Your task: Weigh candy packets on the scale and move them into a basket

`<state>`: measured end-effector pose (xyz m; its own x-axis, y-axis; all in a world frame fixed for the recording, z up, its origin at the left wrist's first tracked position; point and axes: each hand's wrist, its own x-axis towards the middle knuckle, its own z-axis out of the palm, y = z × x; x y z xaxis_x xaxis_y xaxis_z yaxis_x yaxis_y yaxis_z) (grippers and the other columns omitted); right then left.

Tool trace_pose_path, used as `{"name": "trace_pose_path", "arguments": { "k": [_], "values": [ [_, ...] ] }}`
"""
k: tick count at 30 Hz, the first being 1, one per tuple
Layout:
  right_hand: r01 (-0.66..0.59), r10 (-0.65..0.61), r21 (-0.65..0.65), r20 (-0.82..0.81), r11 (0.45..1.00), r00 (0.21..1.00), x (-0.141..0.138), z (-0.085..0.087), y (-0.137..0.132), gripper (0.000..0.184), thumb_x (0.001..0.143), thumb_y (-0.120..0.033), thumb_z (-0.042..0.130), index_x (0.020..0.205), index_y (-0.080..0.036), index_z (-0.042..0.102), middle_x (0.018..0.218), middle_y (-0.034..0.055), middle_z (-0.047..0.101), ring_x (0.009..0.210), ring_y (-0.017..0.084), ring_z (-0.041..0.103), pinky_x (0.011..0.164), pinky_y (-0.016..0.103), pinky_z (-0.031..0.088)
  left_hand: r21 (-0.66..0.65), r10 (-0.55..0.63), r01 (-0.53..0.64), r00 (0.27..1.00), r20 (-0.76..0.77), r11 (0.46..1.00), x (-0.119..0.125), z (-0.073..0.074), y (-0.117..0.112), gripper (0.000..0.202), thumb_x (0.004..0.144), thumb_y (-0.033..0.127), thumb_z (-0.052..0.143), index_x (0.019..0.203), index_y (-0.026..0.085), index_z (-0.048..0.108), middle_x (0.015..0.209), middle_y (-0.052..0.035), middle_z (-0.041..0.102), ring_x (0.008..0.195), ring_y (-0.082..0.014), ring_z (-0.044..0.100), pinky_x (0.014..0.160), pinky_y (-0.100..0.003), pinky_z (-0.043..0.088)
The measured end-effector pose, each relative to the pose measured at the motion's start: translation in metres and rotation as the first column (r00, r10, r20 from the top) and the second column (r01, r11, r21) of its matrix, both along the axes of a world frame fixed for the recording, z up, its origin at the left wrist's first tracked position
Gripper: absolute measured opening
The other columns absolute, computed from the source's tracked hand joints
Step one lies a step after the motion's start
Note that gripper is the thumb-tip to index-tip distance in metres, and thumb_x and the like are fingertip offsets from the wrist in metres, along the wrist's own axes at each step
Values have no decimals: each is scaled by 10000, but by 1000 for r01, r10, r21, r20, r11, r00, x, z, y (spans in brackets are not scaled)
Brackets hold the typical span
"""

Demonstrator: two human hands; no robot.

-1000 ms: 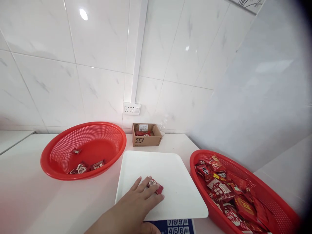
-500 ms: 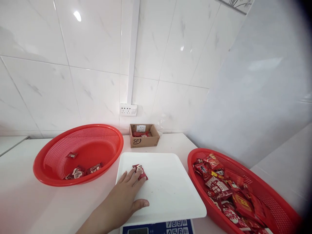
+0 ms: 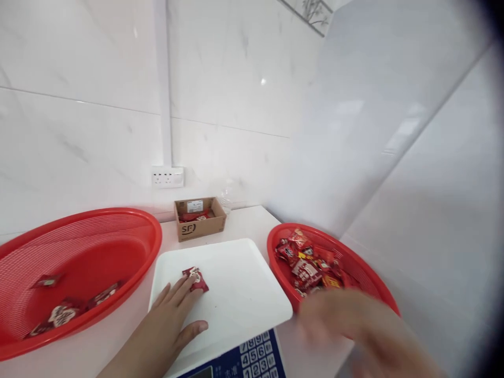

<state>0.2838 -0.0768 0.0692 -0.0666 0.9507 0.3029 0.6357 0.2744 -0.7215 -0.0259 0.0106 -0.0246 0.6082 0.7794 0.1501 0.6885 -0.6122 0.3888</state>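
Note:
A small red snack packet lies on the white weighing pan of a scale. My left hand rests flat on the pan, fingers spread, their tips touching the packet's near side. Blurred by motion, my right hand hangs over the near side of the right red basket; its fingers cannot be made out. Inside that basket lie many red packets. Below the pan shows the blue keypad of the scale.
On the left stands another red basket, with several red packets in it. A cardboard box holding red packets sits behind the pan. Clear plastic leans by the tiled wall, which bears a socket.
My right hand has come into view at the lower right. The view has turned right, so everything appears shifted left. My left hand stays at the packet.

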Motion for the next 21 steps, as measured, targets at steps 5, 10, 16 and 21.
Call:
{"name": "trace_pose_path", "arguments": {
  "k": [5,10,16,21],
  "values": [
    [119,-75,-242,184,963,980,60,-9,74,381,901,-333,425,1249,-205,512,1219,65,593,1069,179,579,893,306,471,84,-11,8,999,37,996,-2,-24,8,441,892,459,450,1301,300,492,1438,-37,409,1321,-263,358,1079,-486,302],
    [297,-34,-442,511,847,859,104,-58,115,408,805,-214,562,1212,-180,573,1210,115,604,1105,288,557,940,402,428,71,-12,15,999,-32,997,-3,-25,7,455,900,491,402,1292,283,505,1456,-37,376,1330,-263,341,1075,-487,310],
    [384,-31,-456,612,802,790,111,-83,143,616,804,-253,618,1373,-191,389,1425,151,377,1218,311,452,997,455,368,104,-35,33,999,18,994,-1,-19,6,446,893,437,453,1324,325,469,1459,-27,369,1325,-271,343,1069,-480,314],
    [313,45,-499,582,808,812,109,-94,154,543,824,-281,612,1326,-181,430,1402,126,405,1218,272,445,1004,468,357,93,-28,26,999,22,995,0,-11,5,472,882,419,472,1345,330,445,1430,-32,417,1314,-280,356,1049,-477,329]
  ]
}}
